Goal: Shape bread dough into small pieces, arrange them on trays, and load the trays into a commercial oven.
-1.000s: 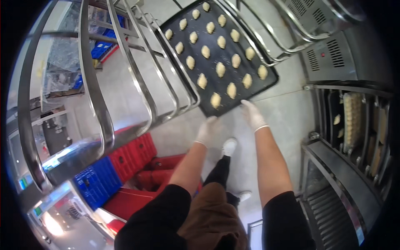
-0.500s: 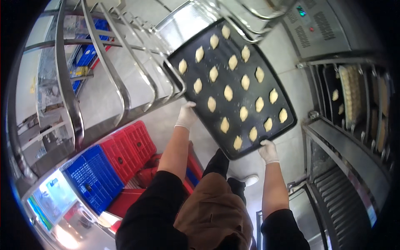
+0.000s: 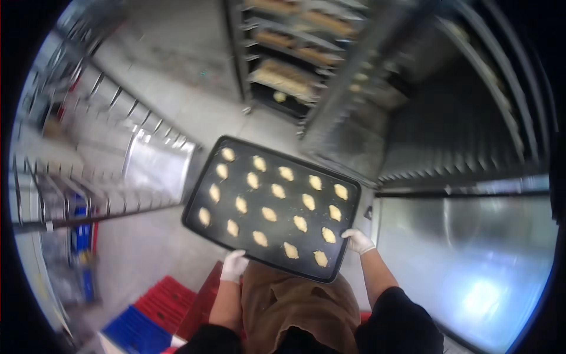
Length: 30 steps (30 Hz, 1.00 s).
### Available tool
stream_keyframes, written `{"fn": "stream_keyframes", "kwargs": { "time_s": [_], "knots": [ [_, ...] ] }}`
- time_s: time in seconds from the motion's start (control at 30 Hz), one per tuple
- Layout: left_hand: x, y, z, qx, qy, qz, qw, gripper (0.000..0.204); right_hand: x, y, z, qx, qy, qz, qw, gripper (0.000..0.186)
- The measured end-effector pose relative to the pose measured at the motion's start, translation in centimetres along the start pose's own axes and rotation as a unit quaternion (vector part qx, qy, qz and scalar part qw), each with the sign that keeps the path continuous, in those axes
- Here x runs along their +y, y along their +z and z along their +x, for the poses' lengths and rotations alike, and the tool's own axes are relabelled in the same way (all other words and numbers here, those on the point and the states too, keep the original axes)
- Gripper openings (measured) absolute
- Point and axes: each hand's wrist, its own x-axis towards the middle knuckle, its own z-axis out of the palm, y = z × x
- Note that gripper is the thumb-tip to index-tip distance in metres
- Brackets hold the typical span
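Observation:
In front of my brown apron I carry a black baking tray (image 3: 250, 227) by its rim. Rows of small pale dough pieces (image 3: 269, 214), spindle-shaped and spaced apart, lie on it. My left hand (image 3: 234, 265), in a white glove, grips the near left edge. Gloved in white too, my right hand (image 3: 358, 241) is closed on the tray's right edge near its near corner. The fingers under the tray are hidden on both sides.
A rack (image 3: 242, 76) holding trays of dough stands ahead. On the right is an open metal cabinet (image 3: 436, 135) with ridged walls, beside a shiny steel panel (image 3: 448, 236). An empty-looking metal rack (image 3: 106, 206) stands left. Red crates (image 3: 165, 304) and a blue crate (image 3: 135, 330) sit at lower left.
I have turned to the right and the tray has come away from the metal rack, closer to my body. The loaded rack and the open cabinet now show ahead and right.

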Motion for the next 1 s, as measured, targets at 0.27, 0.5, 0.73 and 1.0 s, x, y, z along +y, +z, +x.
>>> {"fn": "stream_keyframes", "kwargs": {
  "time_s": [0.27,0.5,0.73,1.0],
  "knots": [
    [-18.2,33.6,-10.2,-0.141,-0.031,0.123,0.982,0.063,-18.5,-10.8,-32.9,-0.002,-0.211,0.030,0.977,0.039],
    [-22.5,47.4,-7.6,-0.265,-0.098,0.157,0.947,0.053,-25.6,-11.6,-45.8,0.085,-0.416,0.075,0.902,0.031],
    [-21.8,55.0,-5.1,-0.355,-0.070,0.178,0.915,0.047,-33.7,-10.6,-43.3,0.066,-0.450,0.067,0.888,0.029],
    [-23.2,60.0,-3.1,-0.414,-0.049,0.206,0.885,0.042,-40.9,-18.0,-37.9,-0.005,-0.524,0.057,0.850,0.037]
  ]
}}
